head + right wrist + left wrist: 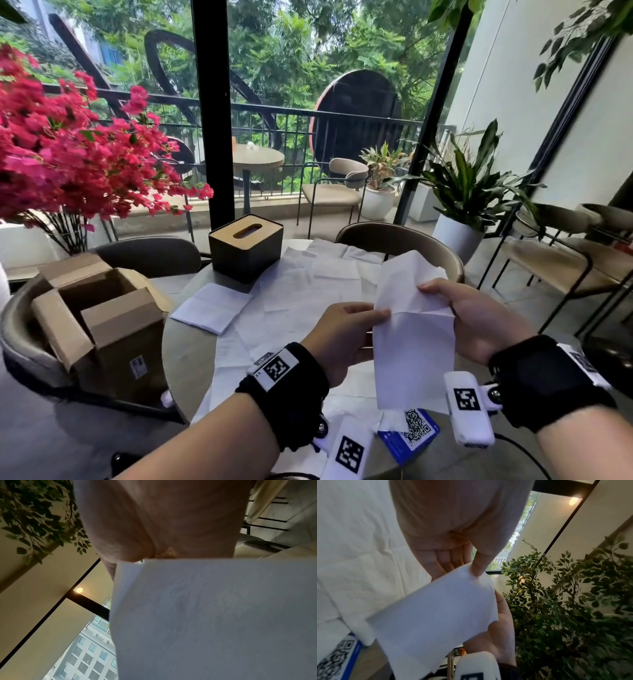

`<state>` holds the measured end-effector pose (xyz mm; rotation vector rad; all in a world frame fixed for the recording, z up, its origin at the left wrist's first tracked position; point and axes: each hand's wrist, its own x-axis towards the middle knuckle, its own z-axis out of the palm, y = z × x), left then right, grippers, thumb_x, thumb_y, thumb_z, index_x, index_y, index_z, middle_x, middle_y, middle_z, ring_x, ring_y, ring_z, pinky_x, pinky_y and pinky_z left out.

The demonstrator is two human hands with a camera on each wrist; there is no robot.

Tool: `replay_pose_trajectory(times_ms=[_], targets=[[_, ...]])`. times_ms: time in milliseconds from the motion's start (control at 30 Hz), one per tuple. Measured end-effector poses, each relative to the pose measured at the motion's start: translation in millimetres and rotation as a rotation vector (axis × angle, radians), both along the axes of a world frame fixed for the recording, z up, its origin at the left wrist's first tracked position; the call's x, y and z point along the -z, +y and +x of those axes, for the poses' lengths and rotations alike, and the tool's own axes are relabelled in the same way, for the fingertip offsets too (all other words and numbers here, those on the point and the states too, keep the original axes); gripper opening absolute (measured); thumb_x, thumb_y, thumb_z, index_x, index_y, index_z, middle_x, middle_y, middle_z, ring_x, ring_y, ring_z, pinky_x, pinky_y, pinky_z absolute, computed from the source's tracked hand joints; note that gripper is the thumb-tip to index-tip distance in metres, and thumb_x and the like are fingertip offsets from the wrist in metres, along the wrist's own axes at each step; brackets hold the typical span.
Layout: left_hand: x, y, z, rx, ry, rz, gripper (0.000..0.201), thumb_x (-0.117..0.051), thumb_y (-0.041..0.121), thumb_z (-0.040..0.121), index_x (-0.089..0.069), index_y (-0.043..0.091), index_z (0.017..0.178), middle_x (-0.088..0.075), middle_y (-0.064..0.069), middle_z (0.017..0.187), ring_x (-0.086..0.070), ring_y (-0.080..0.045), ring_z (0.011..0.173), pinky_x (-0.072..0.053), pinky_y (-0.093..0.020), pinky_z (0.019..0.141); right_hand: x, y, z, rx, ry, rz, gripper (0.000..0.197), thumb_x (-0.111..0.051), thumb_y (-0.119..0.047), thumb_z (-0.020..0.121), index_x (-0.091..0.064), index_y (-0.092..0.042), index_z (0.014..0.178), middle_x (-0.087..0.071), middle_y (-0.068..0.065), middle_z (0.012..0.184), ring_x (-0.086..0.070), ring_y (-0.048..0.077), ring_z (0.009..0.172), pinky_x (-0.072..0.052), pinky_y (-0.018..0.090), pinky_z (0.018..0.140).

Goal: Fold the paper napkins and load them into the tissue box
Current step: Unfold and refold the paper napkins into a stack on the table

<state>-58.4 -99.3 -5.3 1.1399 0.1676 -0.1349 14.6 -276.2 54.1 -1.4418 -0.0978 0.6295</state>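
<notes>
A white paper napkin (414, 329) hangs in the air above the round table, creased across its middle. My left hand (342, 335) pinches its left edge between thumb and fingers (477, 566), and my right hand (479, 318) pinches its right edge. The same napkin (433, 622) fills the lower part of the left wrist view, and the napkin (214, 615) hides my right fingers in the right wrist view. The black tissue box (246, 247) with a wooden slotted lid stands at the table's far side. A folded napkin (212, 307) lies in front of it, beside several unfolded napkins (318, 274).
An open cardboard box (102, 318) sits on a chair at the left. A blue QR card (409, 433) lies at the table's near edge. Chairs (400, 240) ring the table (185, 356), with pink flowers (68, 147) at the left and potted plants (466, 192) at the right.
</notes>
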Motion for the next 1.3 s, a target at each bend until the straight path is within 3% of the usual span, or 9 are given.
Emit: replay_pose_trajectory(times_ms=[67,233,400,533,667,833,967,1067,1300], targets=[[0.5,4.9,1.4,-0.035,-0.019,0.015,0.019,-0.07,0.014,0.095,-0.074,0.002,0.11,-0.074,-0.01,0.098,-0.071,-0.019,0.077,-0.061,-0.028,0.075,3.4,-0.7,4.7,0.069,-0.037,-0.001,0.036,-0.057,-0.015,0.096,-0.068,0.006,0.122,-0.071,0.026,0.12,-0.069,0.039,0.105,-0.055,0.046,0.094],[-4.8,21.6,4.4,-0.116,-0.059,0.054,0.026,-0.076,0.014,0.091,-0.072,0.008,0.117,-0.078,-0.009,0.1,-0.073,-0.016,0.08,-0.06,-0.027,0.075,9.7,-5.7,9.7,0.101,-0.038,-0.013,0.028,-0.059,-0.014,0.096,-0.07,-0.001,0.118,-0.076,0.013,0.091,-0.072,0.022,0.067,-0.062,0.031,0.06],[-15.3,40.7,5.8,-0.191,-0.177,0.144,0.035,-0.078,0.012,0.089,-0.069,0.017,0.122,-0.079,-0.011,0.101,-0.074,-0.018,0.087,-0.059,-0.034,0.083,19.6,-7.7,9.3,0.097,-0.004,-0.168,0.039,-0.068,-0.035,0.094,-0.066,-0.008,0.121,-0.068,0.014,0.088,-0.069,0.025,0.064,-0.058,0.032,0.055],[-26.9,52.9,5.0,-0.253,-0.259,0.177,0.028,-0.076,0.016,0.091,-0.072,0.018,0.119,-0.079,-0.013,0.103,-0.074,-0.024,0.092,-0.06,-0.041,0.086,27.9,-2.5,-0.9,0.065,-0.039,-0.168,0.065,-0.07,-0.058,0.086,-0.049,-0.032,0.142,-0.076,0.018,0.105,-0.076,0.037,0.088,-0.061,0.041,0.069],[-32.9,56.3,6.2,-0.365,-0.252,0.182,0.02,-0.075,0.02,0.093,-0.074,0.018,0.113,-0.079,-0.01,0.102,-0.073,-0.031,0.1,-0.057,-0.055,0.096,33.6,16.6,-17.5,-0.049,-0.017,-0.034,0.085,-0.07,-0.056,0.086,-0.019,-0.055,0.153,-0.075,0.02,0.107,-0.073,0.039,0.096,-0.056,0.051,0.088],[-32.8,52.6,5.4,-0.441,-0.212,0.216,0.015,-0.073,0.028,0.095,-0.073,0.021,0.109,-0.078,-0.01,0.1,-0.072,-0.033,0.094,-0.059,-0.061,0.085,41.1,36.8,-32.1,-0.091,-0.06,0.234,0.092,-0.073,-0.023,0.09,-0.016,-0.049,0.156,-0.075,0.002,0.122,-0.068,0.037,0.118,-0.048,0.062,0.105],[-26.3,61.6,3.8,-0.451,-0.259,0.28,0.024,-0.072,0.023,0.096,-0.07,0.025,0.12,-0.077,-0.011,0.092,-0.072,-0.028,0.087,-0.061,-0.05,0.079,40.2,42.2,-26.4,-0.015,-0.166,0.212,0.064,-0.073,-0.002,0.088,-0.05,-0.02,0.145,-0.072,0.021,0.123,-0.07,0.032,0.11,-0.054,0.049,0.1],[-22.3,75.0,4.7,-0.393,-0.308,0.4,0.041,-0.075,0.017,0.092,-0.064,0.03,0.13,-0.074,-0.009,0.085,-0.07,-0.019,0.08,-0.06,-0.04,0.076,36.1,39.2,-19.9,0.021,-0.248,0.154,0.053,-0.075,0.002,0.085,-0.061,-0.013,0.133,-0.074,0.022,0.115,-0.072,0.026,0.097,-0.059,0.041,0.089],[-20.4,91.4,10.3,-0.092,-0.22,0.671,0.038,-0.084,0.004,0.081,-0.074,0.006,0.118,-0.078,-0.016,0.102,-0.075,-0.026,0.091,-0.063,-0.043,0.087,33.6,39.1,-4.3,0.034,-0.337,-0.01,0.032,-0.079,-0.001,0.084,-0.071,-0.007,0.115,-0.077,0.02,0.107,-0.073,0.029,0.096,-0.056,0.045,0.092]])
